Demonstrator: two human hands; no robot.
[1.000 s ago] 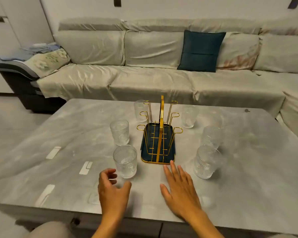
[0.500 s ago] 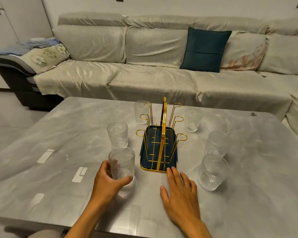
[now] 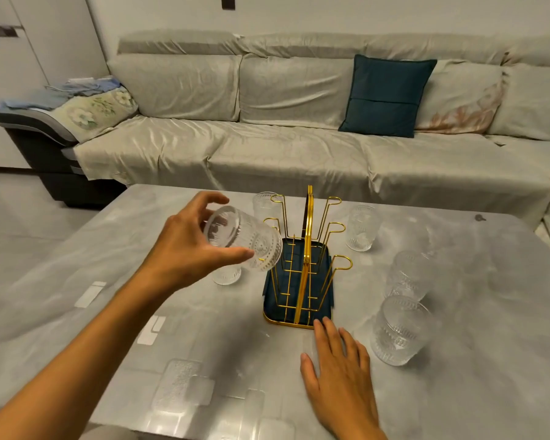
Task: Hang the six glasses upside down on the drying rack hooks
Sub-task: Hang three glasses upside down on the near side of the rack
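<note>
Marble-grey table [image 3: 458,392] fronts a beige sofa [image 3: 267,147], teal cushion [image 3: 386,96].

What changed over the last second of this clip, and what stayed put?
The left hand closed on the nearest left-side glass, lifted it off the table and tipped it on its side beside the drying rack, near its left hooks. The right hand stayed flat on the table by the rack's near edge. The five other glasses stayed standing; no hook is filled yet.

The held glass [image 3: 243,238] hides most of another glass [image 3: 226,276] behind it.
</note>
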